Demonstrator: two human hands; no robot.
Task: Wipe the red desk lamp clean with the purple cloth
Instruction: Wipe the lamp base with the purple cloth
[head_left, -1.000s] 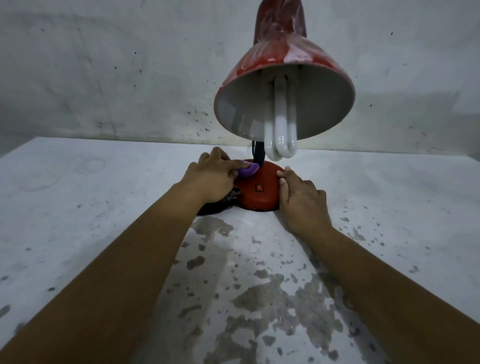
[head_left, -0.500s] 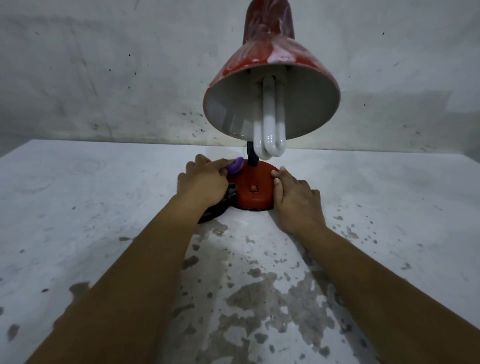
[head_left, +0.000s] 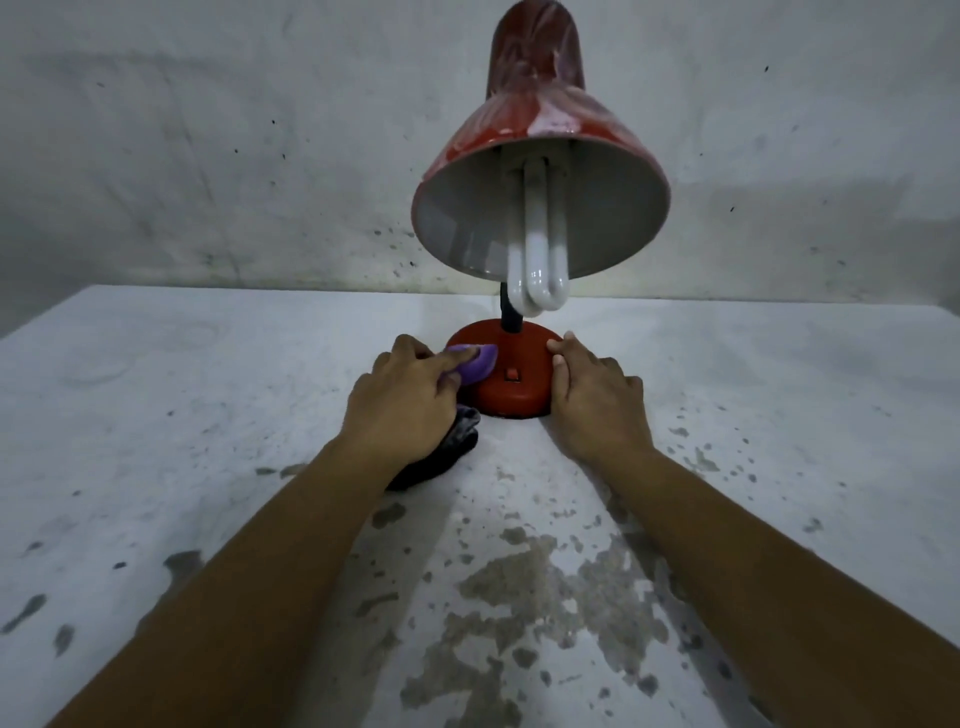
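- Lamp (head_left: 511, 374) stands near the table's (head_left: 156, 415) far edge, its shade tipped toward the camera, bulb (head_left: 537, 260) showing.
- Writing or brand marks: none readable.
- Left hand (head_left: 400, 400) grips the cloth (head_left: 475, 364), fingers curled, pressing it on the base's left top.
- Right hand (head_left: 597, 400) lies flat-fingered against the base's right side, holding nothing.

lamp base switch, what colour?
The switch is red-orange, slightly lighter than the red base; head view.
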